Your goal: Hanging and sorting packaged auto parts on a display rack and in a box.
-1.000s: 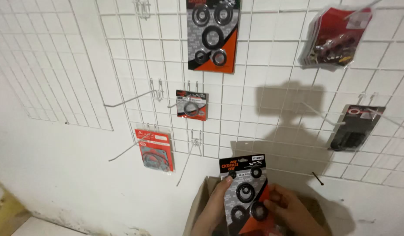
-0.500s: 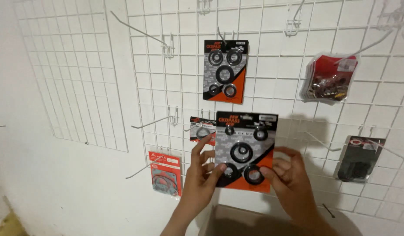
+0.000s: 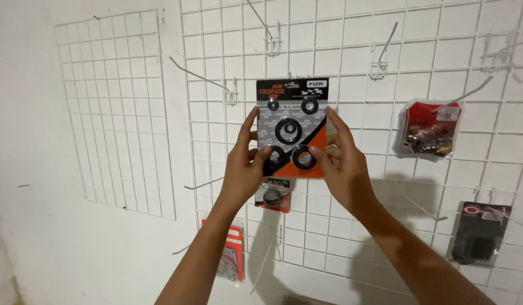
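White wire grid panels cover the wall, a narrower one (image 3: 117,113) on the far left and a wide one (image 3: 357,73) filling the rest of the view. Long white hooks (image 3: 202,79) stick out of the wide panel, several of them bare.

Low down, left of centre, a red packet (image 3: 232,261) hangs partly behind the left forearm. Just above it, a smaller red and black card (image 3: 274,195) with a dark ring on it hangs below the hands.

Raised at the centre is the left hand (image 3: 244,164), its fingers closed on the left edge of a carded seal set (image 3: 292,127), thumb on the front near a lower ring and fingertips up along the side. The card is grey and black above and orange below, carries five black rings of different sizes, and is held upright and flat against the wide panel, near the top of the view. Whether its top hole sits over a hook is hard to tell, since the card hides that spot.

Opposite, the right hand (image 3: 343,164) grips the right edge the same way, thumb pressed beside the lower right ring and index finger reaching up the side.

Farther right, a clear bag with a red header (image 3: 428,130) holds small metal parts and hangs from a hook. At lower right a black packet (image 3: 479,232) hangs on the grid, well apart from the hands.
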